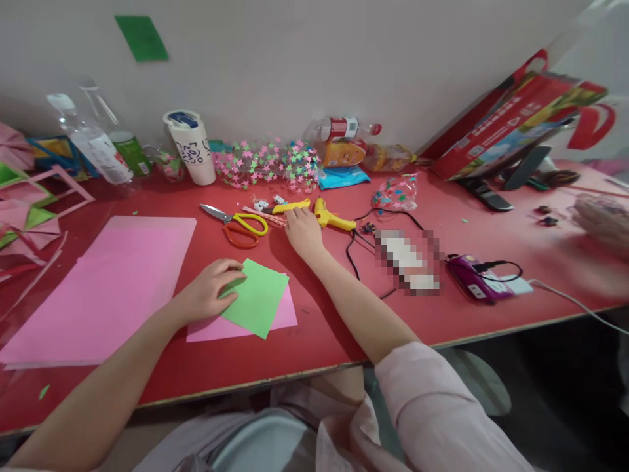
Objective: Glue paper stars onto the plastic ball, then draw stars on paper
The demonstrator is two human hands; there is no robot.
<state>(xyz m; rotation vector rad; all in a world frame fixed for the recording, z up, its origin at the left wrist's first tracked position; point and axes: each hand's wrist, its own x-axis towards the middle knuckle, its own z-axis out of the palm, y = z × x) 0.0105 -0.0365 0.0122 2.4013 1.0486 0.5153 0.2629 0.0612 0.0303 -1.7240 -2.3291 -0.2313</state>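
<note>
My left hand (211,292) is open, its fingers spread over the left edge of a light green paper square (258,298). That square lies turned at an angle on top of a pink paper sheet (285,313). Farther forward, my right hand (303,233) reaches over the table, fingertips down at the near edge of a yellow utility knife (291,206). A yellow glue gun (334,217) lies just right of those fingers. To their left are scissors (238,223) with one yellow and one orange handle. My right thumb is mostly hidden.
A stack of large pink sheets (118,288) covers the left of the red table. Along the wall stand a white tumbler (192,151), a plastic bottle (98,151) and star-filled packaging (265,164). A purple power strip (476,278) and cables lie right. A blurred hand (602,219) shows far right.
</note>
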